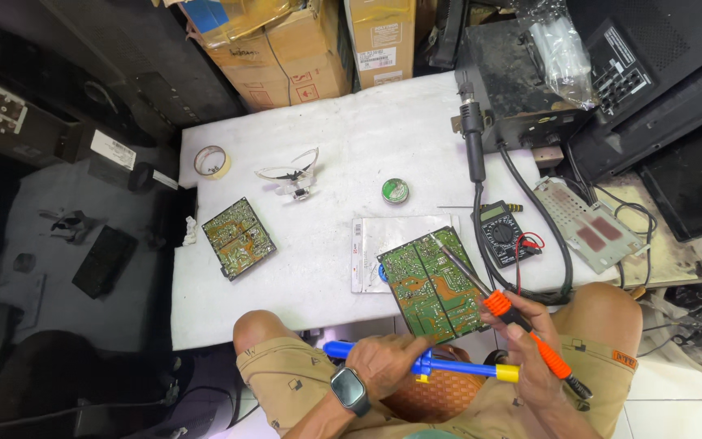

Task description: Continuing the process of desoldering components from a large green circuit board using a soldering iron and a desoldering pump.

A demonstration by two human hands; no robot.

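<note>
- A blue desoldering pump [416, 364] is gripped by the left hand [383, 363] above the lap.
- An orange-handled soldering iron [522, 325] is clasped by the right hand [530, 358], its tip on the green circuit board [432, 284] at the surface [327, 154] edge.
- A multimeter [504, 233] lies just beyond.

A white-covered worktable [335, 138] stands amid stacked cardboard boxes [286, 49], dark electronics casings [660, 73] and a grey floor [67, 268].

Two brown cardboard cartons [274, 49] [383, 36] stand behind the white table's far edge, each with white rectangular labels; the left one is wrapped in yellowish tape. Small grey rectangular display on black handheld multimeter [495, 213], right of table centre. White rectangular sticker on black box [113, 149], at left.
</note>
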